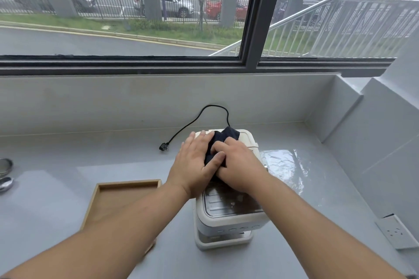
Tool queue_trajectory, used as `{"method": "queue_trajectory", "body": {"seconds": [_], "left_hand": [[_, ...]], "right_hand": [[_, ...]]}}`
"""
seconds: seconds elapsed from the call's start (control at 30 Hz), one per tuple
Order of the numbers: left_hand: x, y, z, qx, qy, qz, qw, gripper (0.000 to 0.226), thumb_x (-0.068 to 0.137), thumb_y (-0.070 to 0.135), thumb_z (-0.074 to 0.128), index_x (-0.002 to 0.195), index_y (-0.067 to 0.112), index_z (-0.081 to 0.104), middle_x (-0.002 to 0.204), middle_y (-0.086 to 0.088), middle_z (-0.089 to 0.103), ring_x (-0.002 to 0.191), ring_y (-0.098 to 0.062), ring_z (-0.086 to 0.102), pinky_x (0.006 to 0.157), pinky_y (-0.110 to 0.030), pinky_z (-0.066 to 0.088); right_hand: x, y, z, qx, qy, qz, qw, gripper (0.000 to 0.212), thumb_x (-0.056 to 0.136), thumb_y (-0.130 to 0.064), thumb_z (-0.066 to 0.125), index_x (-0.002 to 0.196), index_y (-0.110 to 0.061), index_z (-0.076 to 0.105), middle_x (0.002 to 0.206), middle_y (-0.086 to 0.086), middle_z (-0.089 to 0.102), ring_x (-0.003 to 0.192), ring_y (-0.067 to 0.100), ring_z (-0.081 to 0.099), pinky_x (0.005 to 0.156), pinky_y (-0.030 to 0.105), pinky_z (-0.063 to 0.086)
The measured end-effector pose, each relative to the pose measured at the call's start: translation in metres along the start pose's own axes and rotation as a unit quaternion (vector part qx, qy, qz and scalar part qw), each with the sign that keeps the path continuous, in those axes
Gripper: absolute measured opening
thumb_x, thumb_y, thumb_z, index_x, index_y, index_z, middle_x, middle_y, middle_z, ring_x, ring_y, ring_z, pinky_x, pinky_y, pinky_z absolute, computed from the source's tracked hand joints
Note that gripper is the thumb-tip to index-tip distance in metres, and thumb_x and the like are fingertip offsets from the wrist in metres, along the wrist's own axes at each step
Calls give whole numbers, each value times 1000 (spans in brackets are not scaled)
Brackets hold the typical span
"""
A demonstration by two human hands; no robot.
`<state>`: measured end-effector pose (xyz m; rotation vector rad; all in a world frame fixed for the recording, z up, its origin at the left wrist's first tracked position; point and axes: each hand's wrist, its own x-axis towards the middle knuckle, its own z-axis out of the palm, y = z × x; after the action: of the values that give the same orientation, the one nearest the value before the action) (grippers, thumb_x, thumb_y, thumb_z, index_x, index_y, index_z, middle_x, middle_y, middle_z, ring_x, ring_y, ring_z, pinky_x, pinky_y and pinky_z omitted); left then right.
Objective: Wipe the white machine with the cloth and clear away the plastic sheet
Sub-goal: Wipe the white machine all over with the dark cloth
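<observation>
The white machine stands on the grey counter in the middle of the head view, with a dark clear lid on its front top. A dark navy cloth lies bunched on its top. My left hand lies flat on the left of the cloth, fingers spread over the machine's top edge. My right hand presses on the cloth from the right, fingers curled into it. The clear plastic sheet lies crinkled on the counter just right of the machine.
A shallow wooden tray lies left of the machine, partly under my left forearm. The machine's black cord and plug trail to the back left. Metal items sit at the far left edge. A wall socket is at right.
</observation>
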<state>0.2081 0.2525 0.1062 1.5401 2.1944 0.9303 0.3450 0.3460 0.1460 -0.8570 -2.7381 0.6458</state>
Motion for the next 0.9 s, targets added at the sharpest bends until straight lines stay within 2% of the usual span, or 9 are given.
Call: {"method": "queue_trajectory", "body": {"seconds": [0.13, 0.27, 0.37, 0.5, 0.6, 0.77, 0.9], "left_hand": [[4, -5, 3, -109, -9, -33, 994, 94, 83, 90, 29, 162, 39, 29, 172, 12, 24, 158, 1, -2, 119, -28, 12], [18, 2, 0, -142, -5, -78, 987, 92, 82, 88, 21, 158, 38, 40, 166, 16, 36, 158, -2, 7, 124, -33, 16], [29, 10, -3, -101, -18, -88, 991, 93, 83, 90, 16, 156, 40, 42, 166, 16, 37, 159, -8, 8, 122, -35, 15], [32, 18, 4, -19, -22, -74, 997, 94, 84, 89, 12, 158, 39, 40, 171, 9, 30, 160, -14, 4, 128, -48, 14], [25, 19, 10, 30, -12, -58, 998, 96, 84, 88, 8, 160, 36, 36, 173, 10, 24, 160, -14, 2, 128, -53, 13], [23, 17, 10, 81, -13, -49, 995, 99, 83, 88, 5, 162, 34, 30, 173, 8, 22, 160, -19, 3, 128, -53, 15], [23, 15, 12, 93, -11, -42, 995, 97, 85, 87, 5, 162, 34, 29, 173, 7, 23, 161, -21, 3, 128, -51, 16]], "right_hand": [[-22, -8, 4, 6, 4, -2, 1000, 20, 81, -43, 57, 100, -37, 53, 87, -9, 45, 89, 19, 47, 75, 34, 39], [-43, -16, 4, -8, -18, -2, 1000, 22, 72, -51, 49, 87, -35, 47, 87, -10, 43, 91, 19, 45, 78, 36, 44], [-62, -19, 6, 6, -22, -10, 1000, 18, 70, -48, 49, 81, -34, 42, 84, -11, 41, 87, 18, 42, 74, 34, 38], [-86, -17, 3, 13, -30, -19, 999, 19, 69, -46, 50, 82, -31, 48, 85, -11, 44, 86, 15, 43, 73, 27, 35], [-97, -8, -5, 10, -35, -13, 999, 21, 69, -44, 51, 81, -27, 49, 84, -11, 45, 85, 14, 43, 68, 20, 32], [-100, 12, -20, 17, -29, 17, 999, 21, 70, -42, 52, 78, -23, 52, 82, -10, 48, 82, 12, 47, 68, 26, 39], [-90, 25, -27, 33, -18, 45, 998, 16, 69, -41, 54, 68, -33, 41, 80, -11, 48, 79, 10, 46, 65, 28, 37]]}}
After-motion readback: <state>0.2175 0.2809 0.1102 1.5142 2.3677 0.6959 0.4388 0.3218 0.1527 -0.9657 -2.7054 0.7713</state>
